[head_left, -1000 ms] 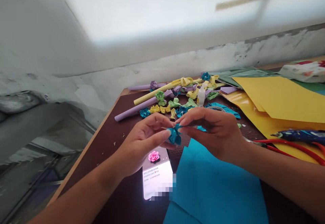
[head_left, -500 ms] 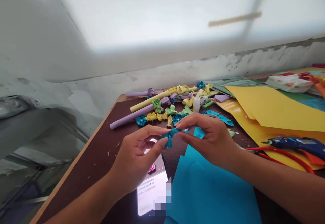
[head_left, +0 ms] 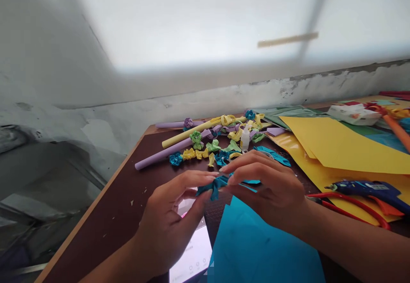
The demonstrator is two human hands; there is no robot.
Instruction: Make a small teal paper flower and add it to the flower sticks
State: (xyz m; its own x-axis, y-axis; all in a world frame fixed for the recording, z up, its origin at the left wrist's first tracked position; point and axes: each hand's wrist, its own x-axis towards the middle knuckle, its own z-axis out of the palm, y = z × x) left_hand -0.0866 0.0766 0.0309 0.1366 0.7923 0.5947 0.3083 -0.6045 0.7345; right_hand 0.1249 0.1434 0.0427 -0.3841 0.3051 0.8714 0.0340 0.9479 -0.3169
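Observation:
Between my two hands is a small crumpled blue paper flower (head_left: 212, 188), held above the table. My left hand (head_left: 174, 214) pinches its left side between thumb and fingers. On its right side, the fingertips and thumb of my right hand (head_left: 269, 187) are closed on the paper. Beneath the hands lie a lit phone (head_left: 192, 255), partly covered by my left hand, and a blue paper sheet (head_left: 265, 242). Just beyond are yellow crumpled paper pieces (head_left: 194, 154), a blue paper flower (head_left: 176, 159) and a green paper flower (head_left: 196, 140).
Purple (head_left: 166, 152) and yellow (head_left: 185, 134) paper tubes lie at the back, near a small glue bottle (head_left: 245, 139). To the right are yellow sheets (head_left: 346, 144), a blue glue gun (head_left: 368, 190) and red-handled scissors (head_left: 352, 201). The table's wooden edge (head_left: 92, 201) runs along the left.
Both hands, still holding the blue paper flower, sit slightly lower in view. My right fingers have shifted on the paper. The whole view has moved a little.

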